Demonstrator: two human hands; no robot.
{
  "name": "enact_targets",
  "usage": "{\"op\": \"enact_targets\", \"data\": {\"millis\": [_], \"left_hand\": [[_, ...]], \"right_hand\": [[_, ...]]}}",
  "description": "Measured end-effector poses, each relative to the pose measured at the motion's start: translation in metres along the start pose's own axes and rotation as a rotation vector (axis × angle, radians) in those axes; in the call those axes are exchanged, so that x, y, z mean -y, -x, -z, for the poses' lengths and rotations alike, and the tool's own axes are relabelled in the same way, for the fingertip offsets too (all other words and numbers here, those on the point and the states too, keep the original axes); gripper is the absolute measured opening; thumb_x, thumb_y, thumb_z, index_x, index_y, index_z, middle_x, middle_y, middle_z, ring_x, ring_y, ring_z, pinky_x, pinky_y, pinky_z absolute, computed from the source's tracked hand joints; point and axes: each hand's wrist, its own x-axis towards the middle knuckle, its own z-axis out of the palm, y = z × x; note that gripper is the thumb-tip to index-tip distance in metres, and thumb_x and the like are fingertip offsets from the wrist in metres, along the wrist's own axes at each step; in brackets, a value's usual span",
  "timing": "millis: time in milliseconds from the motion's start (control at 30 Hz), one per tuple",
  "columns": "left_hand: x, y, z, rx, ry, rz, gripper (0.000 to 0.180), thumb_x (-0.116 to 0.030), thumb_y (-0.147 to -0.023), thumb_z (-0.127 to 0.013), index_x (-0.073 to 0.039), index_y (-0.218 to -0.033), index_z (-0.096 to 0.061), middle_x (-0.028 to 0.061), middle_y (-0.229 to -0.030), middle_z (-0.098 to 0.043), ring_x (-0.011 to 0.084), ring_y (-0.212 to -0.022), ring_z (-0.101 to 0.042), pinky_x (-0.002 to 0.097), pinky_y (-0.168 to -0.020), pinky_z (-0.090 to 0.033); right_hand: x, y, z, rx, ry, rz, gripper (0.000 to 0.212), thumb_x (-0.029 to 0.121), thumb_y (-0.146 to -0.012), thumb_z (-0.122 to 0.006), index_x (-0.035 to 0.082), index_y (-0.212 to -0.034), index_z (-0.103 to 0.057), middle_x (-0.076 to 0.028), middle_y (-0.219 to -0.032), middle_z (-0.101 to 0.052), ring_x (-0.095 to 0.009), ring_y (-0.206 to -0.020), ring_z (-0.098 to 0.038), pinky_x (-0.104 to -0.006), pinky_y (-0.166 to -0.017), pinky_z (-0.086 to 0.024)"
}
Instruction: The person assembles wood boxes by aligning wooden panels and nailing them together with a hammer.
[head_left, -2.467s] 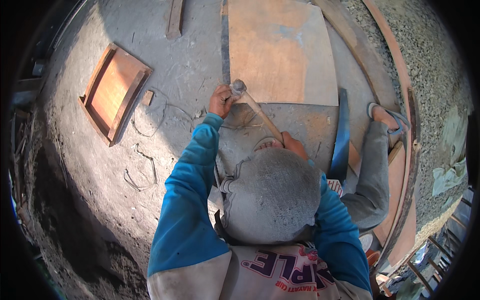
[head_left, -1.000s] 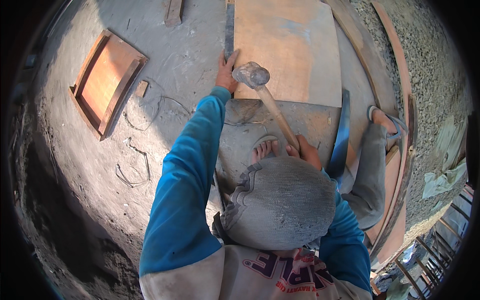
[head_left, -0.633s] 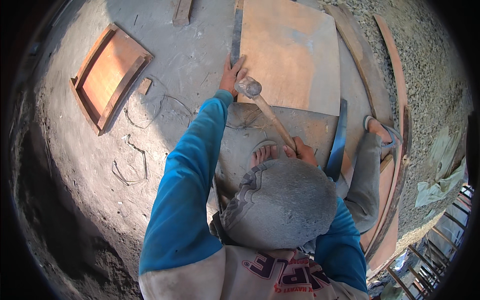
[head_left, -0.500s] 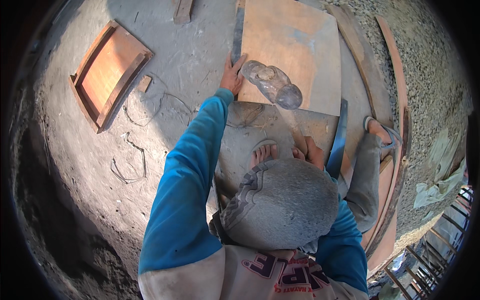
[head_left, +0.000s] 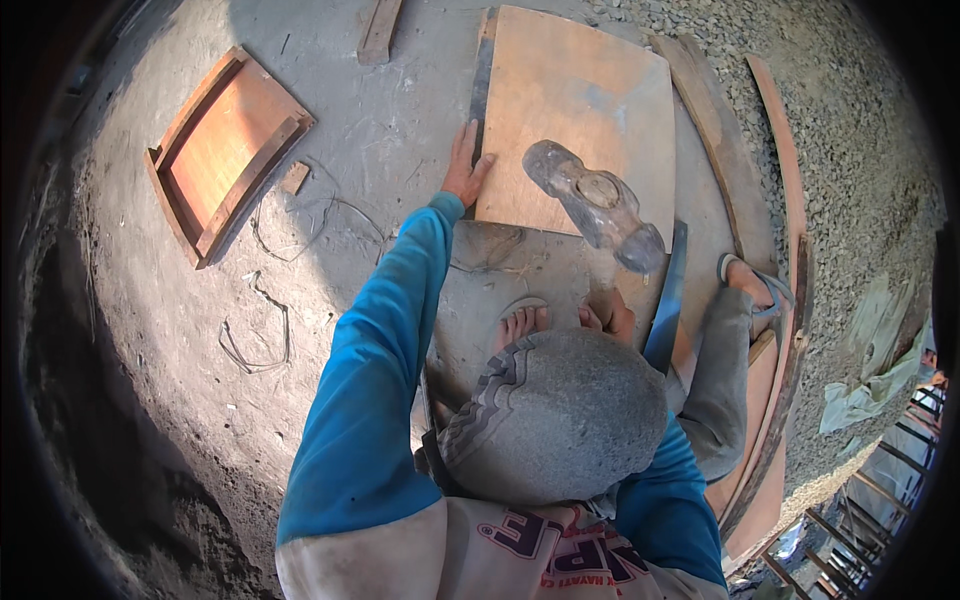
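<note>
My left hand [head_left: 465, 172] lies with fingers stretched out on the left edge of a plywood sheet [head_left: 570, 110], where a dark wooden strip [head_left: 482, 75] runs along that edge. In my right hand [head_left: 614, 318] is the handle of a hammer, fingers wrapped around it close to my foot. The worn metal hammer head [head_left: 597, 202] is raised above the near right part of the plywood. A grey cap [head_left: 560, 415] hides my right wrist and part of the forearm. To the right of that hand rests a long bluish blade [head_left: 668, 300], like a handsaw's.
At the far left a small plywood panel framed with wooden strips [head_left: 230, 150] lies on concrete, beside a wood offcut [head_left: 295, 178] and bent wire [head_left: 285, 325]. Long boards [head_left: 710, 140] lie along the right, bordering gravel [head_left: 850, 170]. My sandalled foot [head_left: 752, 285] is among them.
The hammer head has shifted right and toward me, turning slightly. My left hand remains at the plywood's edge, its fingers now pointing more straight away from me.
</note>
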Motion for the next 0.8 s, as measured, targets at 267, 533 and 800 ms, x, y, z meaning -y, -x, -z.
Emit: {"op": "enact_targets", "data": {"millis": [267,533,800], "left_hand": [[-0.007,-0.003,0.001,0.013,0.076,0.058,0.083,-0.046,-0.094,-0.052,-0.003,-0.152,-0.01,0.0223,-0.156,-0.014,0.0344,-0.145,-0.014,0.0385,-0.118,-0.014],[-0.01,0.0,-0.001,0.009,0.108,0.06,0.084,-0.046,-0.094,-0.052,-0.003,-0.152,-0.009,0.0229,-0.155,-0.016,0.0336,-0.144,-0.015,0.0376,-0.118,-0.015],[0.008,0.002,-0.002,0.018,0.174,0.123,0.082,-0.042,-0.095,-0.052,0.0,-0.151,-0.01,0.0241,-0.155,-0.015,0.0361,-0.144,-0.014,0.0391,-0.118,-0.013]], "right_hand": [[-0.071,0.001,-0.01,0.257,0.397,-0.331,0.031,0.031,-0.094,-0.06,0.0,-0.097,-0.055,-0.014,-0.064,-0.061,-0.022,-0.057,-0.064,-0.0352,-0.052,-0.048],[-0.037,0.01,-0.003,0.076,0.094,-0.125,0.035,0.036,-0.093,-0.061,0.002,-0.096,-0.054,-0.018,-0.064,-0.061,-0.033,-0.055,-0.063,-0.0393,-0.05,-0.047],[-0.049,-0.01,-0.003,0.367,0.418,-0.4,0.037,0.037,-0.092,-0.062,0.002,-0.093,-0.052,-0.021,-0.067,-0.062,-0.034,-0.061,-0.066,-0.0407,-0.054,-0.05]]}}
